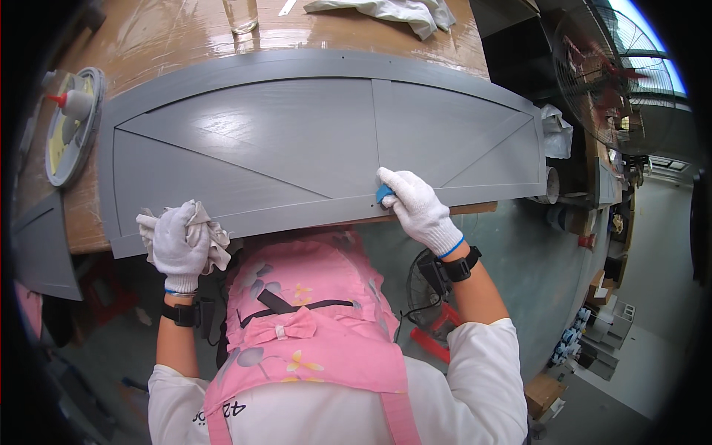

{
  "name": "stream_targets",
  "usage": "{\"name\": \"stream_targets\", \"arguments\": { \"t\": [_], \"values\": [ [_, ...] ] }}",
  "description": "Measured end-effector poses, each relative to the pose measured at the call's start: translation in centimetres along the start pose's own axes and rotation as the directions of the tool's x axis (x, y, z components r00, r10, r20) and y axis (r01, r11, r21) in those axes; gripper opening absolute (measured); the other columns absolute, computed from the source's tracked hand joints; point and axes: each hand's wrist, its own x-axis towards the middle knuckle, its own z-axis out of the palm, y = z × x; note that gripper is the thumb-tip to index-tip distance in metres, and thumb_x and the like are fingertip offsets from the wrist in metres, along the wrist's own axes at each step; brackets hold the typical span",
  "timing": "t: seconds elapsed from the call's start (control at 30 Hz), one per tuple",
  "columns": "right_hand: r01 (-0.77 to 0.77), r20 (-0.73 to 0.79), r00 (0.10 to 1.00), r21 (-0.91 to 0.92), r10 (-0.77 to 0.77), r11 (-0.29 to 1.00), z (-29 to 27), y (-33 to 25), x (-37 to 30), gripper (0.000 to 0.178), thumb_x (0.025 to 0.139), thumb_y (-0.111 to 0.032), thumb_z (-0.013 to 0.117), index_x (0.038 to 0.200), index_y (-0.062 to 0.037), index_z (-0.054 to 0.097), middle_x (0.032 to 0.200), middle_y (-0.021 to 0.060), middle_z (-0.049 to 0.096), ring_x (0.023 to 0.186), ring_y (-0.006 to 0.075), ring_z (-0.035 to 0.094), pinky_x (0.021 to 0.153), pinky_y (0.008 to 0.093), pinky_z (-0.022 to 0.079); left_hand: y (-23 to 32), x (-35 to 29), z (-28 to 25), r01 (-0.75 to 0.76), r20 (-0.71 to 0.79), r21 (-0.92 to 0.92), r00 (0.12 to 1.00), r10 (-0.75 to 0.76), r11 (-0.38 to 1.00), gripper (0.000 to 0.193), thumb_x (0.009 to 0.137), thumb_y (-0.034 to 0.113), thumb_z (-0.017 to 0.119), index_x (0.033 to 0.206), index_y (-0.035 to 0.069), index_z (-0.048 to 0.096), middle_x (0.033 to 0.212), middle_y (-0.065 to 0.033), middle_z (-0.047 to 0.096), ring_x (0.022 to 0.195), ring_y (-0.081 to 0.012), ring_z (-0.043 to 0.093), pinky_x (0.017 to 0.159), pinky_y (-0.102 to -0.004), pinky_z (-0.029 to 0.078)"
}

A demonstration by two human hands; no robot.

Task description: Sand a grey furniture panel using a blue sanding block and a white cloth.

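A long grey panel (297, 126) with raised framing strips and diagonal strips lies in front of me on a table. My left hand (178, 241), in a white knit glove, is closed round a crumpled pale cloth (218, 243) at the panel's near left corner. My right hand (419, 208), gloved the same way, pinches a small blue piece (383, 193) against the near edge strip, right of the middle. That piece is mostly covered by my fingers, so its kind cannot be made out.
A round lid-like tray (95, 126) at the left holds a white squeeze bottle (72, 104) with a red tip. Beyond the panel, a glass jar (241, 16) and a pale cloth (400, 13) rest on the brown table (159, 37). A large fan (615, 74) stands far right.
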Motion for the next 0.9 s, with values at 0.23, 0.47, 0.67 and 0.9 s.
{"name": "stream_targets", "arguments": {
  "t": [0.23,0.47,0.67,0.9],
  "values": [
    [-0.084,0.045,0.995,-0.087,0.088,0.993,-1.7,1.1,-0.7,0.051,0.079,0.008,0.058,0.129,-0.0034,0.051,0.095,0.0158,0.060,0.089,0.0357,0.061,0.078,0.0433,0.051,0.2,0.0,-0.1,0.008,0.000,-0.016,1.000,-0.008,1.000,0.044,0.072,-0.001,0.074,0.115,0.007,0.067,0.108,-0.0114,0.066,0.101,-0.0295,0.064,0.094,-0.0393,0.050],
    [-0.013,-0.012,1.000,-0.031,0.013,0.999,-0.8,0.4,-0.5,0.049,0.081,0.006,0.060,0.128,-0.0036,0.052,0.097,0.0166,0.060,0.090,0.0374,0.060,0.078,0.0443,0.050,0.2,0.3,-0.1,-0.030,0.003,0.028,1.000,0.030,0.999,0.045,0.072,0.001,0.074,0.116,0.007,0.067,0.109,-0.0110,0.066,0.104,-0.0302,0.064,0.095,-0.0406,0.050],
    [-0.122,0.000,0.992,-0.084,0.122,0.989,-2.5,1.8,-1.8,0.047,0.082,0.006,0.060,0.127,-0.0030,0.053,0.099,0.0167,0.060,0.091,0.0375,0.060,0.079,0.0450,0.051,0.4,0.1,-0.3,0.026,0.012,0.017,1.000,-0.026,1.000,0.043,0.073,0.003,0.075,0.115,0.008,0.067,0.110,-0.0104,0.067,0.105,-0.0301,0.063,0.096,-0.0413,0.049],
    [-0.010,-0.042,0.999,0.009,0.010,1.000,-0.8,1.0,-0.6,0.045,0.083,0.006,0.059,0.127,-0.0030,0.053,0.098,0.0167,0.060,0.090,0.0375,0.060,0.078,0.0442,0.051,0.1,0.0,-0.1,0.011,0.028,0.040,1.000,-0.012,0.999,0.045,0.073,0.002,0.075,0.117,0.008,0.066,0.110,-0.0100,0.067,0.105,-0.0300,0.063,0.097,-0.0413,0.049]
  ]
}}
